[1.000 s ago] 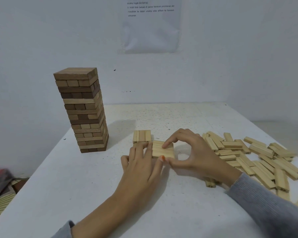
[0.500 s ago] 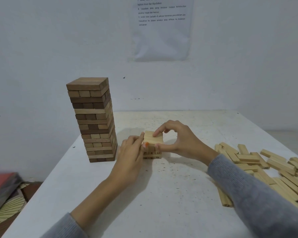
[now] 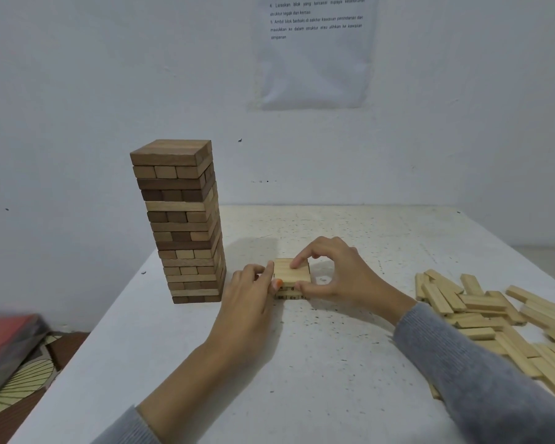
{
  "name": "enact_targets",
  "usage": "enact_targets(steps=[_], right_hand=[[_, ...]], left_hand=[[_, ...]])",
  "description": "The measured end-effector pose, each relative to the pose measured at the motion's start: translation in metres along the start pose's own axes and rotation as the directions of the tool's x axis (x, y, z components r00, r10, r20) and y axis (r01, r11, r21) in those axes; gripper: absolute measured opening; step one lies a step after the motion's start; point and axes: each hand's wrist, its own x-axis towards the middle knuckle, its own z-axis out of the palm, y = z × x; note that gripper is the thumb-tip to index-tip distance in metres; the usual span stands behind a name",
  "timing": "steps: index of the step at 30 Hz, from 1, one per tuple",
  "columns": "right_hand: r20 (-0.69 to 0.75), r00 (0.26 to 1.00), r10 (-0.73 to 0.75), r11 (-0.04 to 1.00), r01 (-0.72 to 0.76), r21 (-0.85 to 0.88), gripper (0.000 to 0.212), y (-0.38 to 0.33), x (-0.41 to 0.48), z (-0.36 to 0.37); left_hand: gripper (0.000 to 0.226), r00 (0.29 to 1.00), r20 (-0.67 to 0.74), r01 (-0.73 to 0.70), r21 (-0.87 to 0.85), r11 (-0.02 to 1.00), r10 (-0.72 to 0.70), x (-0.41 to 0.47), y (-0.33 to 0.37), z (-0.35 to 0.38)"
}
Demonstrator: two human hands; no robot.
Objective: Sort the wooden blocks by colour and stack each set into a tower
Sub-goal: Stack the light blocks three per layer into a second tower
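One tower looks done, one is barely begun. The white counter (image 3: 302,363) carries everything.

Brown tower (image 3: 183,225): stands left of and beyond the left hand (image 3: 247,302). Tall, upright, mixed dark and mid-brown blocks in crossed layers of three, sides roughly flush. No brown blocks are loose in view, so I'd call that set finished.

Loose pale blocks (image 3: 481,312): a big scattered heap lying flat, well off to the right of the right hand (image 3: 343,277), some overlapping, running out of frame. My estimate is that this is the bulk of the remaining work.

Pale stack (image 3: 291,272): sits between the two hands, two layers high, top layer apparently crossed over the lower. Smooth light wood, fine grain. There are dark printed marks on the lower layer's near ends, unreadable.

Right hand grasps the top layer, forefinger on the top face, thumb on the near edge. Left hand isn't gripping: forefinger and thumb tip press against the stack's left side, other fingers curled. Reads as squaring up the second layer.
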Motion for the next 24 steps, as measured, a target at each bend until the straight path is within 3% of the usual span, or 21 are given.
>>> enact_targets(steps=[5, 8, 11, 17, 24], right_hand=[[0.056, 0.997, 0.052, 0.999, -0.052, 0.011, 0.038, -0.002, -0.005, -0.003], [0.073, 0.984, 0.16, 0.984, -0.165, 0.07, 0.05, -0.006, -0.012, -0.009], [0.071, 0.959, 0.273, 0.952, -0.28, 0.126, 0.062, -0.011, -0.026, -0.001], [0.083, 0.953, 0.29, 0.957, -0.289, -0.02, 0.063, -0.018, -0.031, 0.024], [0.115, 0.947, 0.3, 0.947, -0.281, -0.156, 0.057, -0.015, -0.029, 0.034]], left_hand=[[0.071, 1.0, -0.023, 0.02, -0.01, 1.0, -0.02, -0.001, 0.003, 0.0], [0.054, 0.997, -0.002, 0.072, -0.113, 0.991, -0.072, 0.001, 0.0, 0.001], [0.054, 0.991, 0.06, 0.128, -0.175, 0.976, -0.119, 0.003, 0.0, 0.002], [0.056, 0.983, 0.168, 0.098, -0.176, 0.979, -0.068, 0.003, 0.0, 0.002], [0.051, 0.991, 0.119, 0.077, -0.131, 0.988, -0.061, 0.005, -0.002, 0.005]])
